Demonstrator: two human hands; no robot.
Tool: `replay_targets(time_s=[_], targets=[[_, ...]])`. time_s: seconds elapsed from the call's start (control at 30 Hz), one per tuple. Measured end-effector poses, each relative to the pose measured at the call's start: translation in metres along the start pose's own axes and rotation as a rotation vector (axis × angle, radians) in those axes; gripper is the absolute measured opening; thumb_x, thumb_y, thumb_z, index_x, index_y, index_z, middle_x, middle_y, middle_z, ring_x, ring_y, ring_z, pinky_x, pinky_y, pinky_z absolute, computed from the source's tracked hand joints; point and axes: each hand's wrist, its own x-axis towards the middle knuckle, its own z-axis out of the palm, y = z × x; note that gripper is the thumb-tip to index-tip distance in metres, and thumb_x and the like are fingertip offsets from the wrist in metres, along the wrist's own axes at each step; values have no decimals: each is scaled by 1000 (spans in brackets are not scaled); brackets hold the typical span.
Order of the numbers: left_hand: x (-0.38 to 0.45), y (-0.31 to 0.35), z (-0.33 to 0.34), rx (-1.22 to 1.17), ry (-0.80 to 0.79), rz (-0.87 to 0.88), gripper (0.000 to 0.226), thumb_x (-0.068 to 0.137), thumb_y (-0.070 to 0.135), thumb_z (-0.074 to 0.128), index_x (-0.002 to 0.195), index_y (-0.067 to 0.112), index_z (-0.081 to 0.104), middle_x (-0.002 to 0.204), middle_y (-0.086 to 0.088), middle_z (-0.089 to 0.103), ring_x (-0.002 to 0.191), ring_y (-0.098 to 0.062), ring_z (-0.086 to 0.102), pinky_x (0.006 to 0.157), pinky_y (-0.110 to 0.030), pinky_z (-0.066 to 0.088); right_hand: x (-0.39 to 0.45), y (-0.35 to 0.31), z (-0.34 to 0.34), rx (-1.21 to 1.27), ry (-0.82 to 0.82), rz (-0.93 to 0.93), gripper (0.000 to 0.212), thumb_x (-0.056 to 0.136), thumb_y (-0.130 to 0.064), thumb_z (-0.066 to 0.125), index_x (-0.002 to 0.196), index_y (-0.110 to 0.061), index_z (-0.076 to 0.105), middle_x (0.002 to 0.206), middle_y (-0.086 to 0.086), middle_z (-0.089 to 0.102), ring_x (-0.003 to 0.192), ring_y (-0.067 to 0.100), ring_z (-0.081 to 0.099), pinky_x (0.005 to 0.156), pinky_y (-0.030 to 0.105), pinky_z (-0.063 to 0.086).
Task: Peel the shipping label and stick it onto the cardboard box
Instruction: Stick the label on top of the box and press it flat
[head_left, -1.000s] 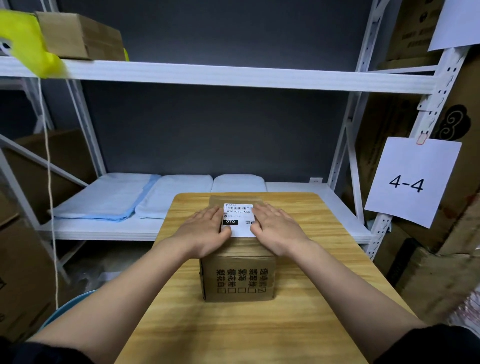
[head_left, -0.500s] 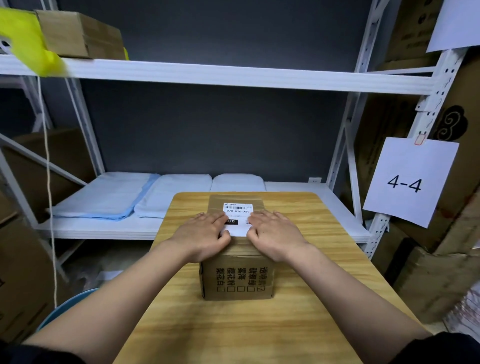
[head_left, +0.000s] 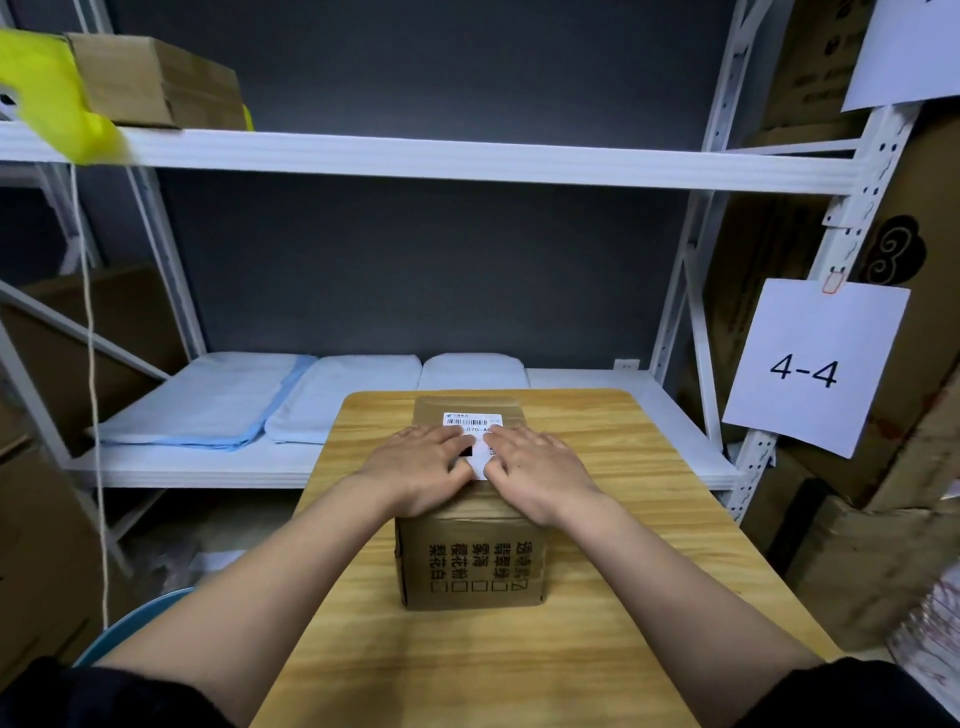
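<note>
A small brown cardboard box (head_left: 470, 564) with black printed characters on its near side stands on the wooden table (head_left: 519, 665). A white shipping label (head_left: 477, 422) with a barcode lies flat on the box's top. My left hand (head_left: 418, 470) and my right hand (head_left: 535, 470) rest palm down on the box top, fingers spread, their fingertips on the label from either side. The hands cover most of the label; only its far strip and a narrow middle part show.
White metal shelving (head_left: 415, 156) stands behind the table, with folded pale blue cloths (head_left: 208, 405) on its lower shelf. Another cardboard box (head_left: 156, 83) sits on the upper shelf. A "4-4" paper sign (head_left: 810, 369) hangs right, beside stacked cartons (head_left: 883, 561).
Both hands have slid inward toward each other across the label, so they now cover more of it. The box has stayed where it was.
</note>
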Motion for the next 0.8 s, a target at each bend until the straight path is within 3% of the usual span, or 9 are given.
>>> replay_targets(time_s=[0.27,0.37,0.5,0.63,0.8], targets=[[-4,-15,-6,63,66,-139,56,96,39,23,148,18,31,158,-1,27,146,-19,23,119,-33,15,6,5,-7,-121,36,105,58,97,-37,19,148,-14,34,158,2,27,148,19,16,119,40,13],[3,-9,-6,13,60,-89,58,97,38,23,151,19,22,161,0,17,149,-18,14,120,-32,9,14,-3,-10,-84,81,49,57,97,-36,21,148,-13,32,159,3,24,148,19,15,120,38,12],[10,-2,-3,-65,-53,16,57,98,37,19,153,23,12,163,4,6,150,-12,4,121,-30,4,19,-3,-6,81,-69,-48,55,99,-33,23,152,-18,18,162,-1,13,149,14,7,121,33,6],[7,-10,-7,-69,-39,-36,54,100,35,20,152,22,22,162,2,16,148,-17,15,118,-28,13,20,9,-3,41,-66,-7,55,99,-34,21,152,-19,21,162,-3,13,149,14,9,120,31,7],[11,-17,-14,-37,25,-137,55,97,36,23,148,16,31,158,-5,27,144,-22,26,114,-33,25,27,10,-11,-36,37,80,56,96,-34,22,145,-11,38,156,8,32,145,20,23,117,34,19]])
